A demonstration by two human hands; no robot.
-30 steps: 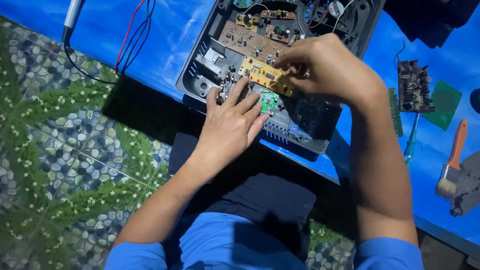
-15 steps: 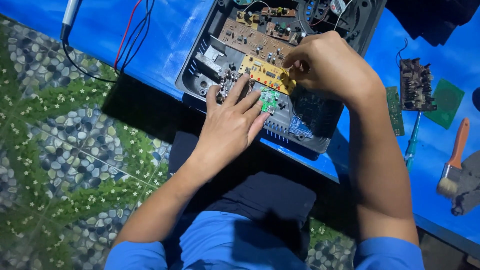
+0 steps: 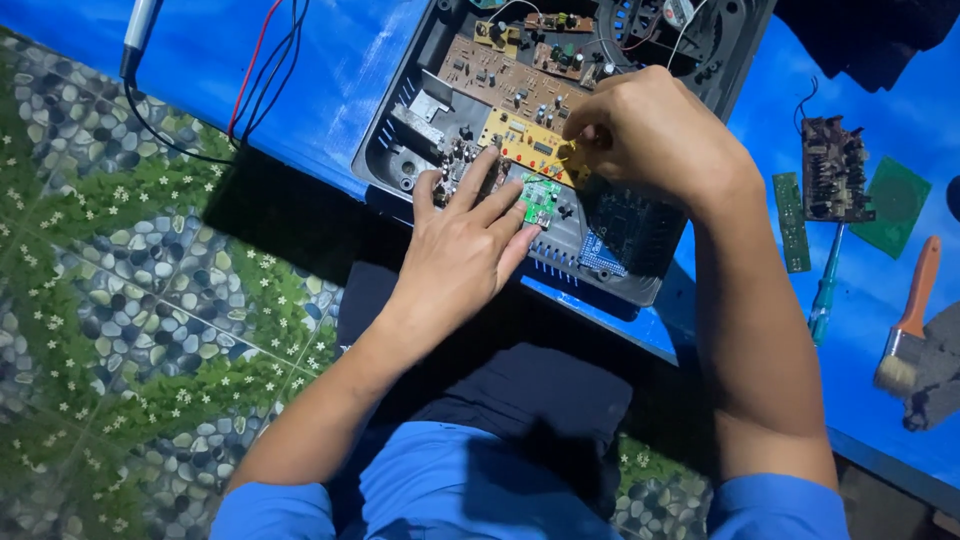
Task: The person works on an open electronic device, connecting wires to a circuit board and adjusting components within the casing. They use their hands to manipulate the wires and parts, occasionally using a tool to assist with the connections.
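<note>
An opened dark grey device casing lies on the blue table, with brown circuit boards inside. My left hand rests flat on the casing's near part, fingers spread beside a small green board. My right hand pinches the right end of a yellow circuit board, with fingers curled over it. A blue board lies in the casing below my right wrist.
Red and black wires and a pen-like probe lie at the far left of the table. Right of the casing lie a brown board, green boards, a green screwdriver and a brush. Pebble-patterned floor lies at the left.
My right hand has shifted slightly along the yellow board's right end. My left hand stays flat on the casing.
</note>
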